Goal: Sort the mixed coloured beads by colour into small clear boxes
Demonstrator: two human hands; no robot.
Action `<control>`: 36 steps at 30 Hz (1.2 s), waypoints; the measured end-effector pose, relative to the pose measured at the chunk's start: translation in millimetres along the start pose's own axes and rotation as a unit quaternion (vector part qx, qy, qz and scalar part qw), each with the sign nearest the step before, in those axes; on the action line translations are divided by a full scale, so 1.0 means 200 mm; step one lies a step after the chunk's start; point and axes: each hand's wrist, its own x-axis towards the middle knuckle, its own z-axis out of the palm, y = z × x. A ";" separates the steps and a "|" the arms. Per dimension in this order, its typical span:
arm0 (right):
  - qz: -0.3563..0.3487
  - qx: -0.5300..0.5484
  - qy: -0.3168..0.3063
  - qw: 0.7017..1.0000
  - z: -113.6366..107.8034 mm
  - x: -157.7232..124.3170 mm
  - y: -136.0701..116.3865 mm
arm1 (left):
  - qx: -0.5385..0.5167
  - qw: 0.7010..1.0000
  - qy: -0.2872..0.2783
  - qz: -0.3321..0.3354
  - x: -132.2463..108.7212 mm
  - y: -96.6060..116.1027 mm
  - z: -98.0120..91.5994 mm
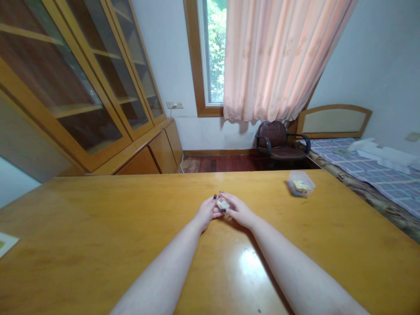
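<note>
A small, pale, flat-faced object (223, 203) is held between my two hands above the middle of the wooden table (124, 245). Its exact kind is too small to make out. My left hand (206, 211) is closed around its left and lower side, thumb up. From the right, my right hand (240, 211) grips it with thumb and fingers; dark polish shows on the nails. Part of the object is hidden by the fingers.
A clear plastic container (301, 183) with pale yellowish pieces stands at the table's far right. At the left edge lies a white-and-green flat item (7, 244). Beyond are an office chair (278, 140), a bed (380, 166) and a glass-door cabinet (98, 131).
</note>
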 end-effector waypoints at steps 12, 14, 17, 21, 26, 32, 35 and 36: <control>0.143 0.146 0.149 0.967 0.02 0.03 0.02 | 0.018 0.992 -0.005 0.125 0.00 0.02 0.02; 0.140 0.148 0.159 0.966 0.02 0.03 0.02 | 0.034 0.991 -0.006 0.130 0.00 0.02 0.01; 0.135 0.133 0.152 0.970 0.03 0.03 0.02 | 0.075 0.984 0.009 0.159 0.00 0.02 0.01; 0.115 0.041 0.124 0.985 0.03 0.02 -0.01 | 0.118 0.976 0.024 0.182 0.01 0.03 -0.01; 0.036 -0.228 0.311 0.922 -0.22 0.02 -0.11 | 0.180 0.942 0.182 0.215 0.04 0.11 -0.17; 0.163 -0.456 0.495 0.722 -0.80 -0.13 -0.01 | 0.429 0.834 0.329 0.107 0.01 0.21 -0.38; 0.271 -0.513 0.460 0.672 -0.96 -0.25 0.11 | 0.538 0.745 0.389 0.057 -0.01 0.23 -0.37; 0.304 -0.517 0.445 0.665 -0.99 -0.28 0.15 | 0.570 0.710 0.410 0.056 -0.01 0.23 -0.34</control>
